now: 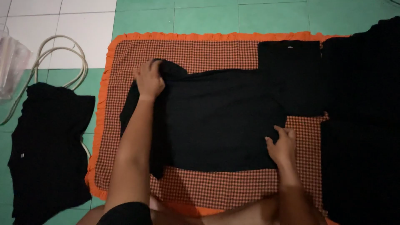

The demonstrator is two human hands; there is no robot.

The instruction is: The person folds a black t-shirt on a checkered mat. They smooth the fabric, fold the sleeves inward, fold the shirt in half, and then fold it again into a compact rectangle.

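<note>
A black garment [221, 116] lies spread flat on a red checked cloth with an orange frill [196, 54]. My left hand [148, 79] grips the garment's upper left part, where the fabric bunches up under the fingers. My right hand [282, 146] rests on the garment's lower right corner, fingers pinching the edge. Both forearms reach out from the bottom of the view.
A folded black piece [289, 75] lies at the cloth's upper right. More black fabric [362, 125] covers the right side. Another black garment [48, 150] lies on the green tiled floor at left, near a pale hose [62, 54] and a clear plastic container [10, 62].
</note>
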